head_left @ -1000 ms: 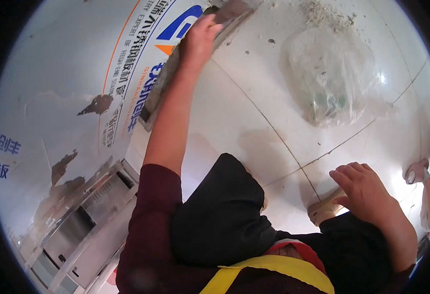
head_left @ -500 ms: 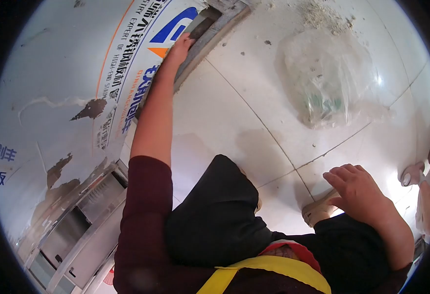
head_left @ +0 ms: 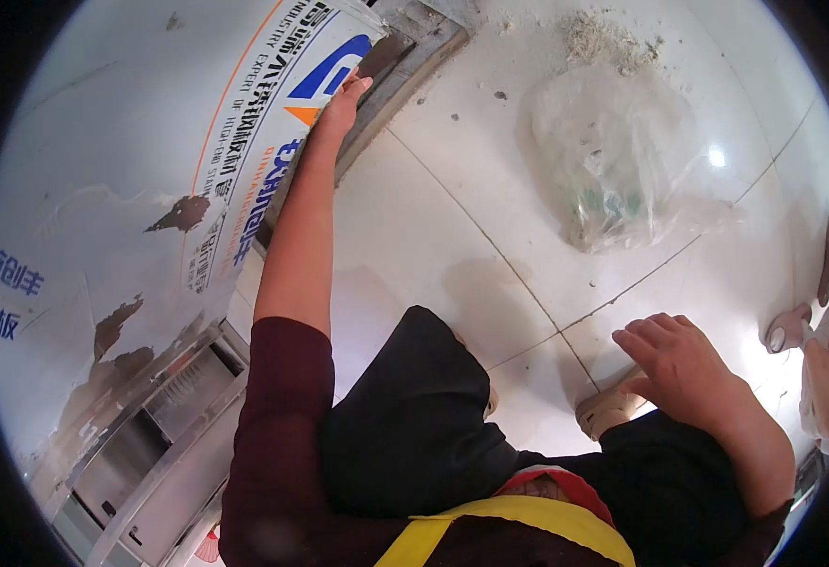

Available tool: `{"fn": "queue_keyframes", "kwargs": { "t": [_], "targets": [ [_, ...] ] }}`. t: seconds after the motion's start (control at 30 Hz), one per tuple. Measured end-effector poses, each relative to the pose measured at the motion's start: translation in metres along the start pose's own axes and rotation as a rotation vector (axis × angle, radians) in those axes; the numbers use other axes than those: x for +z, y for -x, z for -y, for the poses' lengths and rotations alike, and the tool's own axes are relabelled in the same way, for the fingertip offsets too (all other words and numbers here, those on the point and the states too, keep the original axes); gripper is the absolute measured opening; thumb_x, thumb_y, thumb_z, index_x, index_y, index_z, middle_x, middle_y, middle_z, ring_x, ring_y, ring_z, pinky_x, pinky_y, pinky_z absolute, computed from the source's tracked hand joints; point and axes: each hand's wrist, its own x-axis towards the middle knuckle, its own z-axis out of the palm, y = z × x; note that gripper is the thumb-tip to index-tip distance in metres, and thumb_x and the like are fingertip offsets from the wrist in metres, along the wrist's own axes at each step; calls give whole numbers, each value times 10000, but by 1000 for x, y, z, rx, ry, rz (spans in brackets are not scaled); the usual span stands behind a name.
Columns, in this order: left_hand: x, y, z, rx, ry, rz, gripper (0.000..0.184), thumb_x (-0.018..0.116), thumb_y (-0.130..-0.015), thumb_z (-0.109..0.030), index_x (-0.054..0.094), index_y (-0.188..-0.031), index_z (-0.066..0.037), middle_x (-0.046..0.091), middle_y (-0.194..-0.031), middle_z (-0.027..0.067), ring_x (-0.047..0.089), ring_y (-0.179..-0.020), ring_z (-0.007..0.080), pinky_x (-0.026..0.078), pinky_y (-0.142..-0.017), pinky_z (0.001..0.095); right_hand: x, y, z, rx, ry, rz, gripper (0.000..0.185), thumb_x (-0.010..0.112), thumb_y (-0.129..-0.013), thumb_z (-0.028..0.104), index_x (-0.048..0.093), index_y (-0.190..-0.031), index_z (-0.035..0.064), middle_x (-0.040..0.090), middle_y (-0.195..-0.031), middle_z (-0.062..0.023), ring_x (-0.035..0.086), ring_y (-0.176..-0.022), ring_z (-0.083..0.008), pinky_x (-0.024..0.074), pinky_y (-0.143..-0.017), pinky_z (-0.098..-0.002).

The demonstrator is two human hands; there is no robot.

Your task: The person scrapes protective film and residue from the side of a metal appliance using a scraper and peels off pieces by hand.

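Over pale floor tiles [head_left: 433,227], reaching with left hand [head_left: 341,104] to printed panel [head_left: 159,104], can't tell its grip; holding right hand [head_left: 683,369] open, empty above knee [head_left: 665,463], probably for balance.

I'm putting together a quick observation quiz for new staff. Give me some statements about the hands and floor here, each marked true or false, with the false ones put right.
1. The left hand is at the edge of the printed panel. True.
2. The clear plastic bag lies on the tiled floor. True.
3. The right hand is gripping that bag. False: it is apart from the bag, and no held object shows.
4. Pale crumbly debris lies next to the bag. True.
5. The strap across the wearer's front is green. False: it is yellow.
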Motion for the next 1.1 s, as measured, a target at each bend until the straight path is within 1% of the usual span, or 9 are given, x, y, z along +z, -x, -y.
{"fn": "queue_keyframes", "kwargs": {
  "t": [0.1,0.23,0.33,0.5,0.6,0.8,0.9,1.0,1.1],
  "targets": [
    [1,-6,10,137,-53,-31,386,688,-792,-171,585,-1093,48,588,-838,71,532,-775,140,431,-710,268,3,4,0,-29,22,-8,465,688,-721,262,545,-1106,43,589,-1011,-98,556,-962,-263,439,-823,-373],
    [13,39,-102,418,-415,32,351,664,-788,-171,598,-1105,-33,586,-886,151,566,-832,309,460,-722,361,7,8,2,-37,124,152,447,663,-757,311,551,-1106,57,593,-996,-91,559,-963,-257,444,-819,-373],
    [12,45,-114,513,-626,28,269,649,-791,-187,612,-1004,-28,588,-875,137,575,-856,301,471,-712,389,7,11,7,-53,162,220,467,657,-762,331,542,-1122,56,592,-1023,-98,560,-985,-261,437,-847,-376],
    [14,71,-139,430,-949,323,160,613,-810,-201,625,-831,-42,611,-869,132,612,-861,302,507,-705,417,17,14,5,-96,165,189,456,656,-761,377,548,-1089,79,595,-991,-94,562,-974,-266,442,-837,-372],
    [26,78,-161,424,-1073,537,162,569,-828,-184,664,-774,-64,657,-798,134,654,-743,299,530,-640,409,19,8,12,-82,174,310,403,655,-769,400,578,-1029,101,608,-964,-86,571,-963,-269,459,-799,-387],
    [33,60,-232,302,-845,525,228,596,-797,-205,635,-777,19,624,-797,215,609,-795,391,490,-698,459,19,-16,10,-129,361,231,305,677,-738,361,651,-909,110,642,-912,-68,591,-948,-262,445,-784,-410],
    [35,63,-212,317,-752,533,251,599,-801,-210,607,-778,40,601,-789,242,589,-797,413,463,-680,470,14,-26,8,-128,473,310,276,669,-746,353,664,-887,117,651,-921,-70,596,-935,-257,436,-788,-388],
    [34,75,-166,264,-701,624,263,598,-810,-201,583,-764,57,586,-785,256,574,-790,418,442,-658,461,59,-39,6,-124,396,88,278,682,-737,350,680,-875,109,658,-932,-81,600,-934,-270,448,-792,-399],
    [39,65,-125,160,-645,662,263,592,-824,-184,561,-767,70,571,-769,256,563,-772,415,429,-646,444,62,-19,9,-180,241,431,336,693,-728,415,700,-879,115,668,-947,-66,620,-901,-279,483,-732,-424]
  ]
}}
